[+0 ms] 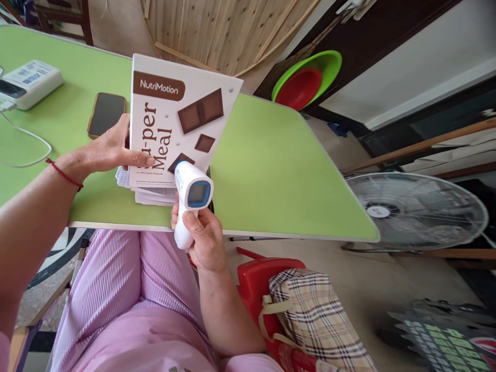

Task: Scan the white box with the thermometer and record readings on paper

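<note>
My left hand (112,144) grips the lower left edge of a white NutriMotion box (155,116), its thumb across the front. Brown chocolate pieces are printed on the box, which stands tilted above the green table (263,170). In my right hand (203,232) is a white infrared thermometer (183,227) with a blue-framed grey screen facing me. Its front end points at the lower part of the box; I cannot tell whether they touch. Under the box lies a stack of printed papers (155,196), partly hidden.
A phone (108,111) and a white power bank (33,82) with a cable lie on the table's left. A fan (418,212) stands beyond the right edge. Below are a red chair (251,279) and a plaid bag (318,310). Green and red basins (329,67) sit behind.
</note>
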`<state>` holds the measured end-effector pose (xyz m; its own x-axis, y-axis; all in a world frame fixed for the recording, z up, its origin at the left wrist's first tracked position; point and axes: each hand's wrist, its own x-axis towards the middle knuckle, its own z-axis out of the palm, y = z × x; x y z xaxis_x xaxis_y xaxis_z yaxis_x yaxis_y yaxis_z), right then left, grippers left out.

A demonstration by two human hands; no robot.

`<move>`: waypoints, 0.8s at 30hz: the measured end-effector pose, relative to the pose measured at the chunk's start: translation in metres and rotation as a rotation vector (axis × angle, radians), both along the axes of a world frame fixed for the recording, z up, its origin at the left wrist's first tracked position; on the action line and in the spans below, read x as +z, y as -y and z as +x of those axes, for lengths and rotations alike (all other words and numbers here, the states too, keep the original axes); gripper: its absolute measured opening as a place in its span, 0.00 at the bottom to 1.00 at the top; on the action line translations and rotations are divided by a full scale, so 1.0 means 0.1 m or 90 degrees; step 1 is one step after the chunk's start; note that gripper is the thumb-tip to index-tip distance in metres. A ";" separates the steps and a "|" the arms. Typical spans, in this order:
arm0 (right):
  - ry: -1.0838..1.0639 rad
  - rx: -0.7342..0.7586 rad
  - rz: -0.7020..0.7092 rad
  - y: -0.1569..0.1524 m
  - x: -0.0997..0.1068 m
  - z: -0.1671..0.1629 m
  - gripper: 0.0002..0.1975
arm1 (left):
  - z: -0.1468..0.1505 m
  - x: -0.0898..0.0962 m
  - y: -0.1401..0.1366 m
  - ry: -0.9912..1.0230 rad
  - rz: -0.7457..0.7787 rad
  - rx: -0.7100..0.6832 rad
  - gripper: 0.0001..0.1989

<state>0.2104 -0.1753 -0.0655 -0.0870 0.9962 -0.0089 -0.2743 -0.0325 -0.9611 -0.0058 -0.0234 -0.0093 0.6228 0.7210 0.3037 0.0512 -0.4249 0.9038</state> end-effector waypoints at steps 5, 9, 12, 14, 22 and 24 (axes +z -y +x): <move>-0.013 0.002 0.007 0.00 0.00 0.00 0.15 | 0.01 0.01 0.01 -0.014 0.000 0.008 0.33; -0.002 0.000 0.000 0.00 0.00 0.00 0.17 | 0.01 0.02 0.02 -0.024 0.003 0.004 0.34; 0.016 -0.003 -0.011 0.00 0.01 0.00 0.19 | 0.00 0.03 0.02 -0.020 0.005 -0.005 0.33; 0.018 -0.005 -0.013 -0.01 0.01 0.00 0.19 | 0.00 0.03 0.02 -0.016 0.009 -0.007 0.32; 0.059 -0.024 0.037 0.02 0.06 0.06 0.18 | -0.04 -0.05 0.03 -0.028 0.008 0.070 0.40; 0.124 -0.095 0.096 -0.01 0.13 0.21 0.17 | -0.06 -0.08 0.03 -0.026 0.015 0.096 0.45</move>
<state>0.2316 -0.1747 -0.0527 0.0500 0.9891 0.1386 -0.0748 0.1421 -0.9870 -0.0121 -0.0260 -0.0170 0.5204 0.7999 0.2989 0.1521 -0.4313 0.8893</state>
